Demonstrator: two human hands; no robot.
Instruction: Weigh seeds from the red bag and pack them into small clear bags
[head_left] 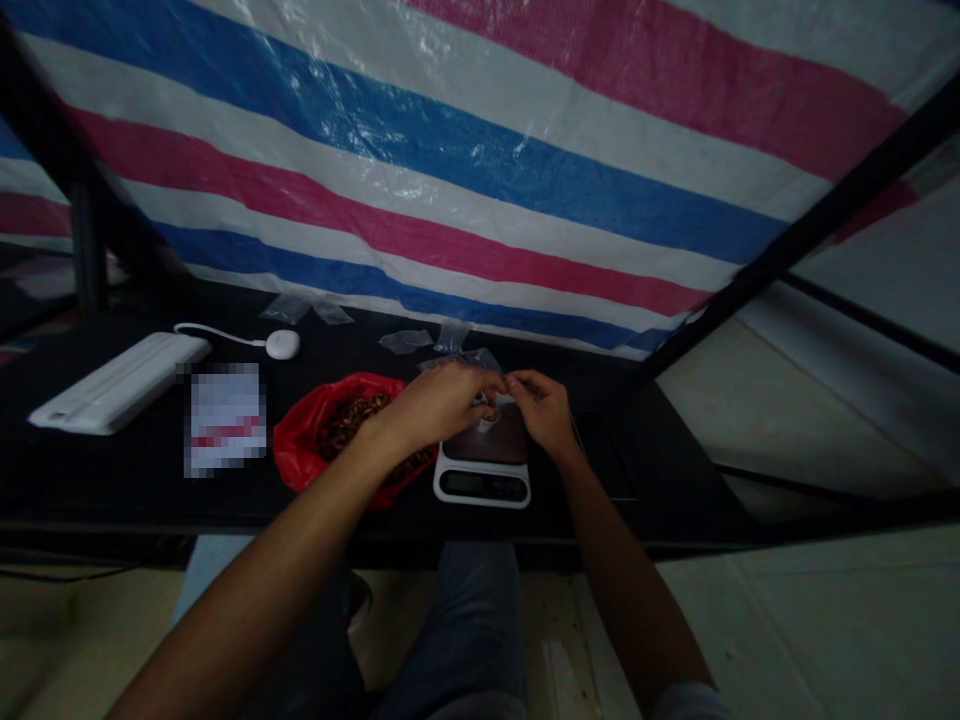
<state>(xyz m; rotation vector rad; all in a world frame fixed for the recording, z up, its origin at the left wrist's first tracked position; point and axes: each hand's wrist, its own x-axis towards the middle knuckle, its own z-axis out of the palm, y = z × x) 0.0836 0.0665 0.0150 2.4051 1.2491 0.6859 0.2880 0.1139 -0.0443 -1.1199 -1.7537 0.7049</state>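
My left hand point(456, 402) and my right hand point(543, 405) meet above a small white kitchen scale point(482, 486) with a brown top plate. Fingers of both hands are pinched around what looks like a small clear plastic bag point(486, 412), mostly hidden by the left fingers. Left of the scale, partly under my left forearm, an open red plastic bag point(298, 440) holds many small dark brown pieces point(351, 420). Several clear plastic bags point(406, 342) lie just beyond my hands.
A white power strip-like block point(120, 385) and a round white puck on a cable point(283, 345) sit at the left. Near them lies a blurred-out packet point(225, 420). A dark flat tray or device point(606, 455) is at the right. Behind the black table point(142, 490) hangs a striped tarp point(480, 180).
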